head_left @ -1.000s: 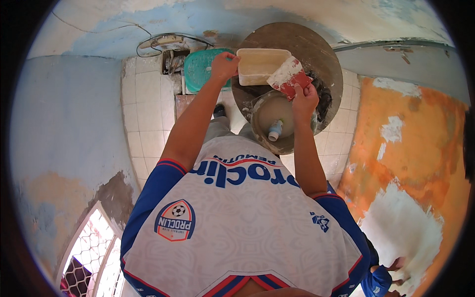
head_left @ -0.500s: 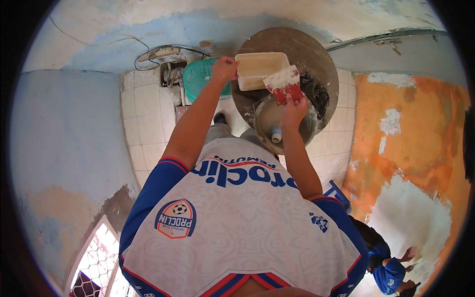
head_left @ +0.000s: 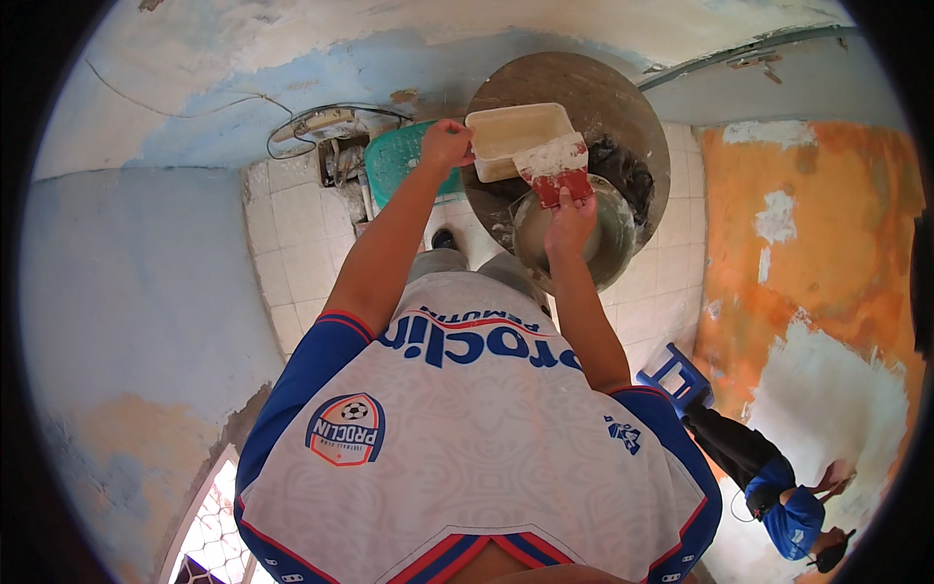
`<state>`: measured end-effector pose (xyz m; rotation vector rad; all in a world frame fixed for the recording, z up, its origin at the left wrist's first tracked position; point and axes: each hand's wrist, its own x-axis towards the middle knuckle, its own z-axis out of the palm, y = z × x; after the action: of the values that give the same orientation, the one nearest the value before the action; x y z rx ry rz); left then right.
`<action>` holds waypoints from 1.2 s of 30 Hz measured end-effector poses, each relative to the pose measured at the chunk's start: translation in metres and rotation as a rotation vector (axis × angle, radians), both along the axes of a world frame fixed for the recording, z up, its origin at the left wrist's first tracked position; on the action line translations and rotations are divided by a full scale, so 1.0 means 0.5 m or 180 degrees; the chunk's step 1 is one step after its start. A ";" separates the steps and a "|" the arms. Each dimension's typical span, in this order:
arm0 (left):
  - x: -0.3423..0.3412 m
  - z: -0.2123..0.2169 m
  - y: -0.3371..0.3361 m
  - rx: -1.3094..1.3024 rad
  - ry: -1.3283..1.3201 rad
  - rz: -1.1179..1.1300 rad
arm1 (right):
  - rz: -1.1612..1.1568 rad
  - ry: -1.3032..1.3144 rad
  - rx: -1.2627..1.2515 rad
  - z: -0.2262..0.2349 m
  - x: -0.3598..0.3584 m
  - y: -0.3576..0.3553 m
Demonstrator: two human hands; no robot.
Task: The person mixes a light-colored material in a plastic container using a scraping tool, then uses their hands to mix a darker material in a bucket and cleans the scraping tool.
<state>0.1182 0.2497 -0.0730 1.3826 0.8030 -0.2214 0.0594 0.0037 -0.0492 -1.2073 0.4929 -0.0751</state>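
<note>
My left hand (head_left: 448,144) grips the left rim of a cream rectangular plastic tub (head_left: 494,167), fingers closed on its edge. A thin pale layer coats the tub's inside. In my right hand (head_left: 571,222) is a red putty scraper (head_left: 562,188), its wide blade smeared with white filler. The blade slants over the tub's right end. Under the scraper and my right forearm stands a round bucket (head_left: 615,238) with greyish contents, partly hidden.
The tub stands on a round brown tabletop (head_left: 516,78), with a crumpled black plastic bag (head_left: 637,180) at its right. Left of it is a green plastic stool or basin (head_left: 389,161). Behind me at right, another person (head_left: 798,516) works at a patched orange wall (head_left: 827,234) near a blue stool (head_left: 681,375).
The scraper has shifted slightly left relative to the tub, its blade now lower over the near right corner. A pale cylindrical thing at the bucket is no longer visible. More of the other person shows.
</note>
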 end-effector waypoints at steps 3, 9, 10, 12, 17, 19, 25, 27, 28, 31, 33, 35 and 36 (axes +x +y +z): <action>-0.013 0.005 0.003 -0.0025 0.0006 -0.0040 | -0.0071 0.0088 0.0064 0.013 -0.001 0.002; -0.032 -0.010 -0.001 -0.0027 -0.0095 0.0028 | -0.0180 -0.0127 -0.0772 0.050 0.039 -0.023; -0.031 -0.008 -0.005 -0.0059 -0.0135 0.0045 | -0.0150 -0.0211 -0.0901 0.050 0.044 -0.033; -0.036 -0.003 -0.013 -0.0027 -0.0152 0.0077 | -0.0082 -0.0377 -0.1158 0.049 0.051 -0.049; -0.032 0.001 -0.021 -0.0039 -0.0211 0.0155 | 0.0026 -0.0394 -0.1676 0.045 0.041 -0.036; -0.033 0.000 -0.021 -0.0070 -0.0243 0.0181 | 0.0077 -0.0336 -0.1806 0.046 0.032 -0.023; -0.032 -0.010 -0.016 -0.0288 -0.0169 0.0135 | 0.0263 -0.0192 -0.1828 0.074 -0.002 0.032; -0.033 -0.016 -0.011 -0.0373 -0.0149 0.0177 | 0.0403 -0.0142 -0.1976 0.101 -0.015 0.067; -0.031 -0.012 -0.010 -0.0414 -0.0145 0.0180 | 0.0348 -0.0215 -0.1981 0.093 -0.019 0.077; -0.029 0.001 -0.004 -0.0557 -0.0067 0.0087 | 0.0243 -0.0384 -0.1633 0.056 -0.013 0.091; -0.028 0.011 -0.004 -0.0619 -0.0058 0.0033 | 0.0222 -0.0410 -0.0925 0.032 0.000 0.094; -0.031 0.003 0.002 -0.0671 -0.0022 0.0030 | 0.0023 -0.0239 -0.0574 0.057 0.007 0.108; -0.032 -0.003 0.005 -0.0694 0.0006 0.0023 | -0.0082 -0.0153 -0.0399 0.072 0.009 0.118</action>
<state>0.1021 0.2523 -0.0745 1.1744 0.7619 -0.2957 0.0640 0.0625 -0.0130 -1.3189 0.4670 -0.1587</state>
